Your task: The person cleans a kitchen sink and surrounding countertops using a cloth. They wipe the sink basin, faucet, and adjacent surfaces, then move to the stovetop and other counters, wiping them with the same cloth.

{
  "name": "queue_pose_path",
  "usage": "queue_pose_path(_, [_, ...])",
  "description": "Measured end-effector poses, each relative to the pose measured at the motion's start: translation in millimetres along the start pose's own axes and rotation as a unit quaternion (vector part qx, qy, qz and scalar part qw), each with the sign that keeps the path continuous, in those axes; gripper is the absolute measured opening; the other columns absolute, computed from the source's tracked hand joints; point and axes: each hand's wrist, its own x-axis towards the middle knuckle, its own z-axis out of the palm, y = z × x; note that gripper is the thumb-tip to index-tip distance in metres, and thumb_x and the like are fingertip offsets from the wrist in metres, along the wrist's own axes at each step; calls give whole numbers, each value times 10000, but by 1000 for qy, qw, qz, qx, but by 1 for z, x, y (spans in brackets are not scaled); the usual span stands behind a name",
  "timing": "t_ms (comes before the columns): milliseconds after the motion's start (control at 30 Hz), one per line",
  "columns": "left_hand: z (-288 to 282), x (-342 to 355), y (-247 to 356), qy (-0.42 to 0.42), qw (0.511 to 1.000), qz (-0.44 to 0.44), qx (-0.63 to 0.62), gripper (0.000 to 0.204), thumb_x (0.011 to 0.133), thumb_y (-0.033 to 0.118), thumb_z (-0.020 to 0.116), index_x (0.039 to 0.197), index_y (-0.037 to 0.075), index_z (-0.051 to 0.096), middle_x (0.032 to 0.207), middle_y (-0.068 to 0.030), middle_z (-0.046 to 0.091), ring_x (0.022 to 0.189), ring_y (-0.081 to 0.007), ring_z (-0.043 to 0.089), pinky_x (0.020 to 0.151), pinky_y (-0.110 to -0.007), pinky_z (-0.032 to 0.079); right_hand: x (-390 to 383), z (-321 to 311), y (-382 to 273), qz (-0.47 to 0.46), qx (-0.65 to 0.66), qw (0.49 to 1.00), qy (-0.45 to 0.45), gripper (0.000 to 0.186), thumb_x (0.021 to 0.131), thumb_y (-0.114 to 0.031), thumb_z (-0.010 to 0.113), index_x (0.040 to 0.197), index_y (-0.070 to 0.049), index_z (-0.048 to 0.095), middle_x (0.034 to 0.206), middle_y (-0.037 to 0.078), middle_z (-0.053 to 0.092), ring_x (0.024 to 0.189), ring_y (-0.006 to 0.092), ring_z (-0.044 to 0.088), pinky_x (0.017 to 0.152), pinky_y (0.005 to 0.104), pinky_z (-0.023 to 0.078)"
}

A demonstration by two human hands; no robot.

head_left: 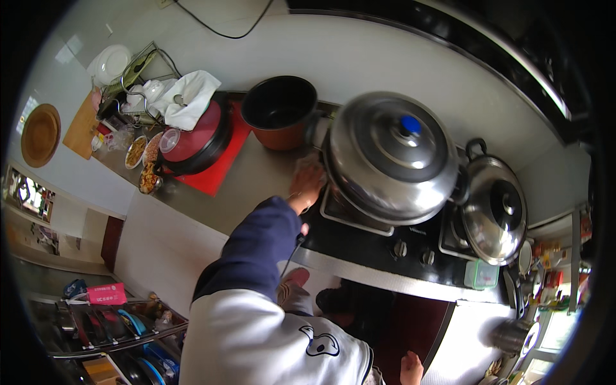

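My left hand (pixel 308 181) reaches over the counter in a navy sleeve, beside the left side of a large lidded steel pot (pixel 378 173) on the stove. Motion blurs its fingers, so I cannot tell whether they touch the pot or hold anything. Just behind the hand stands a deep pot (pixel 279 135) with a dark inside and a copper-brown outside. Under the navy cuff, a bit of a finger (pixel 305 229) shows by a dark cable; whose it is stays unclear. At the lower edge my right hand (pixel 411 369) hangs partly in view, away from the counter, its fingers hard to make out.
A steel wok with a domed lid (pixel 497 208) sits on the right burner. Further left, a red-lidded black pan (pixel 202 138) rests on a red mat (pixel 234 157), near small food bowls (pixel 136 152). A green-edged clear box (pixel 481 274) is at the stove's front edge.
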Motion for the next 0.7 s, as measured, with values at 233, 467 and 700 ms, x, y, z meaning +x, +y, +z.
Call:
queue_pose_path(233, [-22, 31, -21, -44, 985, 42, -163, 364, 893, 193, 510, 1251, 159, 565, 1380, -143, 462, 1294, -342, 423, 1078, -457, 341, 33, 25, -122, -85, -41, 995, -37, 313, 934, -279, 580, 1187, -99, 623, 1118, 157, 661, 1036, 315, 639, 882, 379, 506])
queue_pose_path(467, [-24, -179, -100, -12, 983, 168, -70, 515, 880, 252, 540, 1383, 178, 456, 1410, -80, 448, 1344, -269, 392, 1096, -458, 326, 74, 47, -228, -150, -22, 987, -48, 319, 939, -275, 570, 1187, -80, 620, 1123, 174, 654, 1042, 338, 632, 892, 401, 501])
queue_pose_path(700, [-34, -44, -228, 89, 994, -34, -44, 447, 954, 334, 463, 1377, 193, 467, 1470, -101, 369, 1386, -314, 286, 1135, -527, 189, 66, 45, -257, -162, -66, 983, -54, 311, 943, -258, 572, 1177, -60, 623, 1106, 187, 656, 1029, 353, 630, 887, 403, 501])
